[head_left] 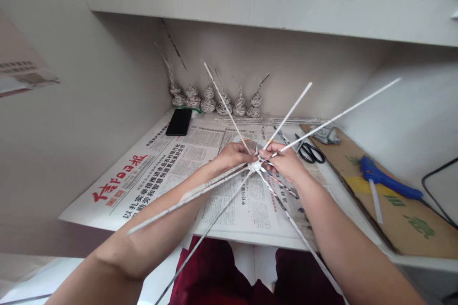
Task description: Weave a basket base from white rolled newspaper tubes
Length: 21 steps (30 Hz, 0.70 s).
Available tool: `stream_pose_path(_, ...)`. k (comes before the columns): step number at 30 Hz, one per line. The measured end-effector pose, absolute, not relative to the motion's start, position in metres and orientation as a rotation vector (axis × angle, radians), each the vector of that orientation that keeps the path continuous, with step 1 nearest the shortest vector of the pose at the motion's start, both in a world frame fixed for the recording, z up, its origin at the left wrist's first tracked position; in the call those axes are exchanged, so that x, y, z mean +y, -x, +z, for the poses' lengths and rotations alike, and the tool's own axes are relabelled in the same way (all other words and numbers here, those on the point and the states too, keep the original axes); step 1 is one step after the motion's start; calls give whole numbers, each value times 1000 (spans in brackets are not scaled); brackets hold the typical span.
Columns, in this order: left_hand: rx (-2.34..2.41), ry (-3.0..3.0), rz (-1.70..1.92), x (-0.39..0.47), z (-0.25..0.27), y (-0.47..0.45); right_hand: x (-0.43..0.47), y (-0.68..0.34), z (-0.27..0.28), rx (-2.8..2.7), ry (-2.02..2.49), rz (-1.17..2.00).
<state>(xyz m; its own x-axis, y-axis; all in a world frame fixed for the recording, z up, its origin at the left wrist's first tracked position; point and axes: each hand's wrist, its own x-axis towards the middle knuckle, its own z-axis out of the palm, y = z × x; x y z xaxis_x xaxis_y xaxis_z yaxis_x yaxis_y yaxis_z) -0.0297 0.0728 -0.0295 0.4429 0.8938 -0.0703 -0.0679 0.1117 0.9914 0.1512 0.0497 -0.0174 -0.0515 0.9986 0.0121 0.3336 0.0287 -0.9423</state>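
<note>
Pale grey walls [307, 76] surround a white tabletop [345, 202] spread with printed newspaper sheets [157, 176]. Above the newspaper, both bare hands meet at a small, round white hub of tightly worked paper [255, 166]. It sits at the fingertips, between the two hands and slightly on the near side of them. The left hand [234, 156] is closed in a pinch, thumb along the hub's far left edge. The right hand [281, 159] is also drawn together, thumb and fingers pinching at the hub's right edge, where thin rolled-paper spokes [294, 108] leave it; which strand lies between those fingers I cannot tell. The spokes fan out all round: three point up and away, others slant down over the left forearm and toward the dark red trousers [203, 267].

Farther out, black-handled scissors [312, 151] lie just beyond the right hand, near a crumpled grey bundle [326, 135]. At the right, a blue glue gun [390, 180] with a white stick rests on a flat brown cardboard sheet [379, 233]. Loose paper rods [286, 120] lie across the back. A black phone [179, 122] lies at the far left, near six gourd-shaped woven paper figures [208, 101] lined along the back wall.
</note>
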Motion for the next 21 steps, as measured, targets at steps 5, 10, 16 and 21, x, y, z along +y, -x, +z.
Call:
stream_pose_path(5, 795, -1181, 863, 69, -30, 26, 45, -144, -10, -1483, 1375, 1055)
stream_pose_path(10, 843, -1064, 888, 67, -25, 23, 45, -141, -12, -1438, 1439, 1103)
stream_pose_path(16, 850, -1002, 928, 70, -31, 21, 51, -148, -20, -1423, 1439, 1116)
stream_pose_path(21, 884, -1003, 959, 71, -32, 19, 52, -149, -20, -1399, 1347, 1191)
